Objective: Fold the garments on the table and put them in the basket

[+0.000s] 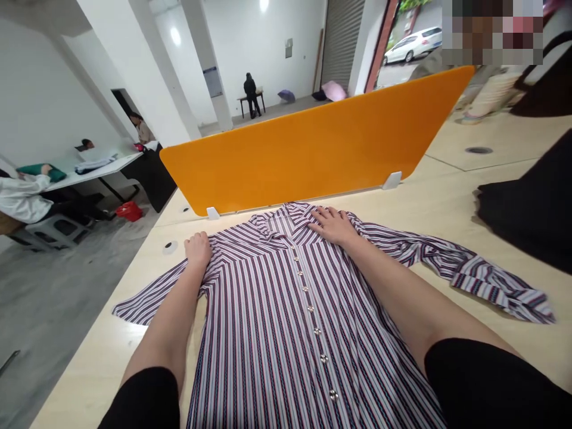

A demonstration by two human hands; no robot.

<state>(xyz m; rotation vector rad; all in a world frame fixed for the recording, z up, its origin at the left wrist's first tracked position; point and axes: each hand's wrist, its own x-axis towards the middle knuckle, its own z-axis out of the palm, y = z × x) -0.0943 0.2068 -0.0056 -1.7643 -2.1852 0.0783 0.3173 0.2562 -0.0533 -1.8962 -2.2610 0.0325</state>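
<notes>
A striped button-up shirt (268, 310) lies front side up on the pale wooden table (80, 381), its collar toward the orange divider. Shiny buttons run down its middle. My left hand (198, 249) is at the shoulder seam on the left, its fingers curled closed on the fabric there. Flat on the other shoulder, beside the collar, rests my right hand (331, 225) with its fingers spread. The left-side sleeve (149, 295) angles out to the table's edge, partly behind my forearm. On the right, the other sleeve (447, 262) stretches outward, wrinkled and bunched toward its cuff.
An orange divider (304, 152) stands just beyond the collar, held by white clamps. Black fabric (531, 202) lies at the right. A round cable hole (170, 246) is near the left edge. People sit at another table (102, 170) at left; one person (251, 95) stands far back.
</notes>
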